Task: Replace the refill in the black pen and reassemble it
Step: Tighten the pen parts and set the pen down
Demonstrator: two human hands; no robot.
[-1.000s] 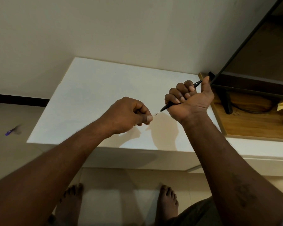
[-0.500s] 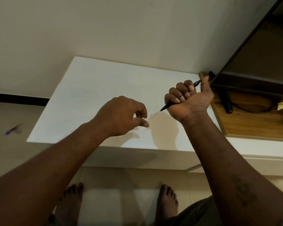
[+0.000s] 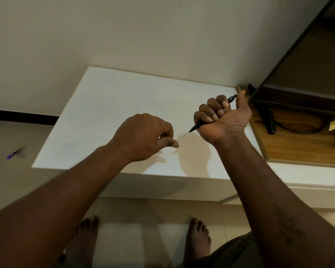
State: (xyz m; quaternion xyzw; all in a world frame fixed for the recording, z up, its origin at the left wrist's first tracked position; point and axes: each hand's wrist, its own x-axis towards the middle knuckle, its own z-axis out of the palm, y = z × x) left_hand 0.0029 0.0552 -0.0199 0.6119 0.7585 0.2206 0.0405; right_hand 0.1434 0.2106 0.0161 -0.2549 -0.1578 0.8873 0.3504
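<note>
My right hand [image 3: 221, 119] is fisted around the black pen [image 3: 198, 125], which slants from lower left to upper right; its cap end [image 3: 232, 97] pokes out by my thumb. A thin refill [image 3: 182, 136] sticks out of the pen's tip toward the lower left. My left hand [image 3: 143, 137] pinches the free end of that refill between thumb and forefinger. Both hands hover above the white table [image 3: 104, 105].
A wooden board [image 3: 298, 149] with a black stand and a cable lies on the right of the table, under a dark-framed screen [image 3: 290, 55]. A purple pen [image 3: 13, 154] lies on the floor at left. My bare feet stand below the table's front edge.
My left hand let go of the refill and spread its fingers half a second ago; now it pinches the refill's end again, a little farther from the pen tip. The right hand stayed put.
</note>
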